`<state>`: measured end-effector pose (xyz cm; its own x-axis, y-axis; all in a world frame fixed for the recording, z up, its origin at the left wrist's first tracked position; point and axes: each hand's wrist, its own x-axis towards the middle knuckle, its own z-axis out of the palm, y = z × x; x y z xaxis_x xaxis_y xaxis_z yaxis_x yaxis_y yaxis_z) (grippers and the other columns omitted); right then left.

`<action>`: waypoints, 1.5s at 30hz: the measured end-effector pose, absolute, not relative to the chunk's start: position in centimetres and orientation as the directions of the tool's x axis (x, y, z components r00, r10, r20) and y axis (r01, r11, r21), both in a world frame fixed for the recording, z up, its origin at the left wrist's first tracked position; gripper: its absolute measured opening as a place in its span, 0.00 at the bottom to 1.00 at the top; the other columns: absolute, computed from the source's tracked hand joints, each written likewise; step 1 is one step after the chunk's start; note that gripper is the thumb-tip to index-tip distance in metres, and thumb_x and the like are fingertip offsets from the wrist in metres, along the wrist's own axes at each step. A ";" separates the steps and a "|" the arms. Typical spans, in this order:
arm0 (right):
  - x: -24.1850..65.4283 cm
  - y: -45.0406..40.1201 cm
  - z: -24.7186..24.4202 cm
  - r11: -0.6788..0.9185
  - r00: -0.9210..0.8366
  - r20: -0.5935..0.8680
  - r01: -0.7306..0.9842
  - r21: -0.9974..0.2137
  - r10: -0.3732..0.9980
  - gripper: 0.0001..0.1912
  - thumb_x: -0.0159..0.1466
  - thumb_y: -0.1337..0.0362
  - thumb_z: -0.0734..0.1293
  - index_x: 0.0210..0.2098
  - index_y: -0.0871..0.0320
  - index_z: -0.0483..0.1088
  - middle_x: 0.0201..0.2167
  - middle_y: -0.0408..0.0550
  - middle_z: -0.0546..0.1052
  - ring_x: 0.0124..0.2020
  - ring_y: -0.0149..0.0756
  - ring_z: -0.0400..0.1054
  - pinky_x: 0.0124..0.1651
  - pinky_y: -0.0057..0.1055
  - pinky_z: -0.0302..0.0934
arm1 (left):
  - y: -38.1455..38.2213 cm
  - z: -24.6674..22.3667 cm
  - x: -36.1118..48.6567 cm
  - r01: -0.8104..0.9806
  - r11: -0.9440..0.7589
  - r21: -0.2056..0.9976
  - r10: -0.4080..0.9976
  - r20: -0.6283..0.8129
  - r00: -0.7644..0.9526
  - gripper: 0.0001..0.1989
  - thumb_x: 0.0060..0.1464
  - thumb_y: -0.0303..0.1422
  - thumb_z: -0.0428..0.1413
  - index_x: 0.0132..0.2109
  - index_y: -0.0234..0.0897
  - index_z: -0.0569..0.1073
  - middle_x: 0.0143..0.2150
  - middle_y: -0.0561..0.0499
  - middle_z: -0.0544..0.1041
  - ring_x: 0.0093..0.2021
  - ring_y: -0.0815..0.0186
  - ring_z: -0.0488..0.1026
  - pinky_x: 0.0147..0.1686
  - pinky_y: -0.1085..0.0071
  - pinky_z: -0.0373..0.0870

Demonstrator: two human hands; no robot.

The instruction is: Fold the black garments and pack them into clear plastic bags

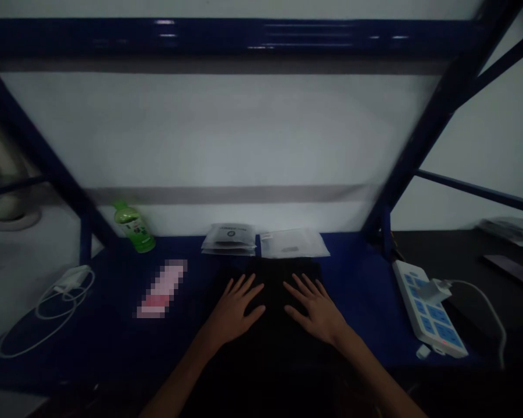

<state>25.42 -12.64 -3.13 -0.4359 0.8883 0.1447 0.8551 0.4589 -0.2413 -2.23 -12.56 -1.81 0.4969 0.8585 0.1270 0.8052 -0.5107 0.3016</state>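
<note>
My left hand [237, 307] lies palm down with its fingers spread, holding nothing. Opposite it, my right hand [314, 307] rests the same way, fingers apart and nothing in them. Beneath both is a dark, flat black surface [274, 302], too dim to identify, on a blue tabletop [357, 296]. Just beyond the left fingertips sits a small stack of clear plastic packets [230, 239] with a dark logo. Beside it, past the right fingertips, is a flat, pale plastic packet [293, 244].
A green bottle [135, 227] leans at the back left, near a pixelated pink item [163, 290]. Far left is a coiled white cable with its charger [70, 280]. A white power strip [429, 307] with a plugged-in adapter lies right. Blue metal frame bars [226, 38] surround the table.
</note>
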 end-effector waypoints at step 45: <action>29.7 -5.2 -1.4 0.280 -0.169 0.369 0.921 -0.272 0.914 0.09 0.63 0.66 0.63 0.38 0.54 0.76 0.49 0.51 0.76 0.49 0.45 0.69 0.48 0.39 0.64 | -1.4 1.5 0.3 0.838 -0.414 0.356 0.906 0.253 0.340 0.07 0.54 0.28 0.58 0.41 0.39 0.78 0.44 0.47 0.78 0.47 0.58 0.75 0.47 0.66 0.69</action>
